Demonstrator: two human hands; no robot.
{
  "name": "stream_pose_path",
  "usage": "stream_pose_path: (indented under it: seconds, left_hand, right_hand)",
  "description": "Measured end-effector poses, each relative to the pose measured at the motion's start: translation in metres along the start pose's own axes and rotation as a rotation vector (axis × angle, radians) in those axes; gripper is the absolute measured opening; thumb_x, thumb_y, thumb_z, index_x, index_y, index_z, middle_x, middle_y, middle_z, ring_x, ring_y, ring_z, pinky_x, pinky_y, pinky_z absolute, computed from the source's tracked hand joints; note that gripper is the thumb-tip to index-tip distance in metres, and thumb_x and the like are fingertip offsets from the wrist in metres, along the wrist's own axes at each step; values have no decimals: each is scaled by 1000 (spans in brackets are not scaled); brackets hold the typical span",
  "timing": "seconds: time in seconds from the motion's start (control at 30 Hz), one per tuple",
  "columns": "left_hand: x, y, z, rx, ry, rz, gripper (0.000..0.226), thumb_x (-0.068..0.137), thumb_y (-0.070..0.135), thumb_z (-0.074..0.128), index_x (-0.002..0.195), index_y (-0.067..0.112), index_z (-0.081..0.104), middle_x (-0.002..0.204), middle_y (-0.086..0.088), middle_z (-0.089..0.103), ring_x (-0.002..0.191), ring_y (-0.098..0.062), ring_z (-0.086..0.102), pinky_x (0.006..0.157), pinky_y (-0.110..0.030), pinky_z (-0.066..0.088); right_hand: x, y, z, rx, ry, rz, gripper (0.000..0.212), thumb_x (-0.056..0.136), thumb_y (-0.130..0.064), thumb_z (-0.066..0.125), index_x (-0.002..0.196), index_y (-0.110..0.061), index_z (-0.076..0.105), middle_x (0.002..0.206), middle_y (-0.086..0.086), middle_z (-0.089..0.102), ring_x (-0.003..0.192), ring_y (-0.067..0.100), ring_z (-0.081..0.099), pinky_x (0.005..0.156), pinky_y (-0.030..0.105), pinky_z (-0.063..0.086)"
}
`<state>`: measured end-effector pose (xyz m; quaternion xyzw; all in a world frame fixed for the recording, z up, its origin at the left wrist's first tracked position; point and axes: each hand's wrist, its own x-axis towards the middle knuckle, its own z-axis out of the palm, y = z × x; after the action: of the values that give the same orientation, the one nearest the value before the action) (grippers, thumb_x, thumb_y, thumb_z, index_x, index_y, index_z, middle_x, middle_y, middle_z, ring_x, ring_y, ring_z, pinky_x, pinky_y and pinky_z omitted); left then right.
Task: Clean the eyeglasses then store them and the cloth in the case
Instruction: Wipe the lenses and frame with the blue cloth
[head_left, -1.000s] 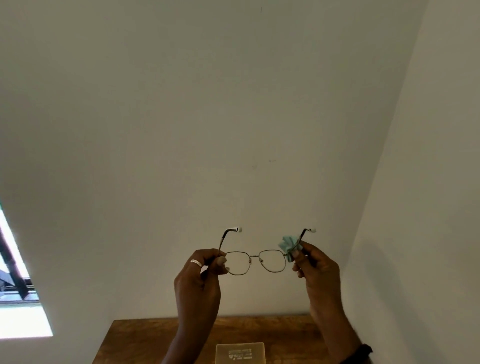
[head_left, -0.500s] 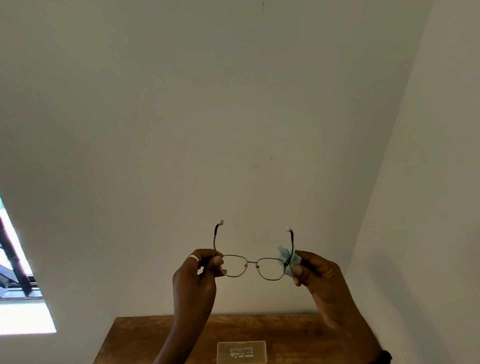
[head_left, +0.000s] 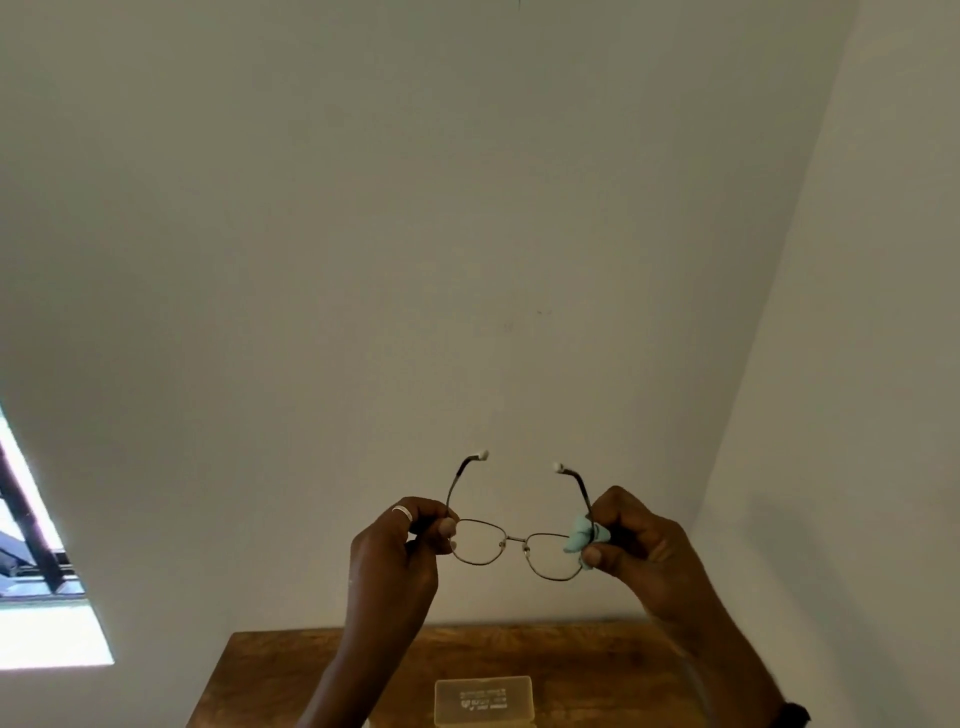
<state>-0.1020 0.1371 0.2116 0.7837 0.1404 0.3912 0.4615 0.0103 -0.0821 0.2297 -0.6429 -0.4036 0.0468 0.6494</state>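
Observation:
Thin metal-framed eyeglasses (head_left: 514, 540) are held up in front of the wall, temples unfolded and pointing upward. My left hand (head_left: 400, 551), with a ring on one finger, pinches the frame's left hinge. My right hand (head_left: 636, 545) grips the right hinge together with a bunched pale blue cloth (head_left: 581, 536) pressed against the right lens edge. Below, a translucent plastic case (head_left: 485, 701) lies shut on the wooden table (head_left: 597, 670), between my forearms.
White walls meet in a corner on the right. A bright window with dark bars (head_left: 31, 561) is at the lower left. The table's left edge (head_left: 218, 675) ends near the window side.
The eyeglasses have tilted so their temple tips lean inward and the lenses sit lower. Both hands have dropped slightly, and the cloth has shifted down onto the right lens edge.

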Motion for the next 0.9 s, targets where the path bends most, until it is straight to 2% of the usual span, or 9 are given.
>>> stream_pose_path:
  seconds: [0.1,0.23,0.3,0.37,0.4,0.6,0.7,0.8,0.9]
  left_hand:
    - [0,0,-1,19,-13,13,45,90,-9,65,81,35,65,80,8,74,75,-6,74,67,-10,53]
    - [-1,1,-1,40,-6,50,50,89,-14,64,80,36,65,77,8,74,79,-2,72,70,-10,54]
    - [-2,2,0,68,-9,91,52,87,-17,64,81,34,66,78,10,73,84,0,70,71,-8,52]
    - [-4,3,1,93,-12,141,47,85,-16,66,83,30,67,80,13,72,88,3,68,71,-5,50]
    - [-4,4,2,106,-13,165,44,85,-15,67,85,29,68,80,14,71,89,3,67,71,-4,49]
    - [-5,4,4,141,-8,221,31,85,-11,71,87,20,72,81,17,69,90,3,66,70,-3,48]
    - [-5,4,4,150,-9,223,32,84,-14,70,87,17,73,81,18,68,90,2,66,70,-3,48]
    - [-6,4,4,164,-9,232,32,83,-15,69,87,16,74,81,18,68,91,2,65,71,-2,48]
    - [-6,3,6,178,-5,248,29,84,-14,69,88,14,74,80,16,69,92,2,65,71,-1,47]
  right_hand:
    - [-1,-8,0,-32,-54,-14,14,76,-26,73,84,-20,63,94,2,60,94,22,69,75,36,57]
    - [0,-21,-1,14,-87,-8,10,81,-13,70,90,-10,67,93,-2,62,88,16,68,75,30,53]
    - [0,-32,-1,34,-80,-19,27,79,-27,76,91,-5,65,88,0,68,87,20,69,75,31,54]
    - [1,-43,-2,14,-65,-31,37,73,-45,78,88,-13,68,87,3,69,88,27,69,76,32,56]
    - [3,-48,-2,1,-60,-40,36,73,-48,77,86,-16,69,87,3,69,88,29,68,77,33,55]
    - [8,-63,-2,-50,-53,-96,26,78,-39,74,84,-15,67,88,1,70,89,26,69,78,30,53]
    - [9,-68,-3,-48,-40,-113,21,78,-30,72,86,-11,66,89,4,71,91,24,70,78,29,54]
    - [10,-75,-1,-52,-45,-143,31,77,-31,73,88,-4,63,90,9,71,92,27,71,80,32,55]
    - [11,-80,0,-88,-32,-176,44,76,-36,76,88,4,59,88,14,66,92,31,71,82,42,55]
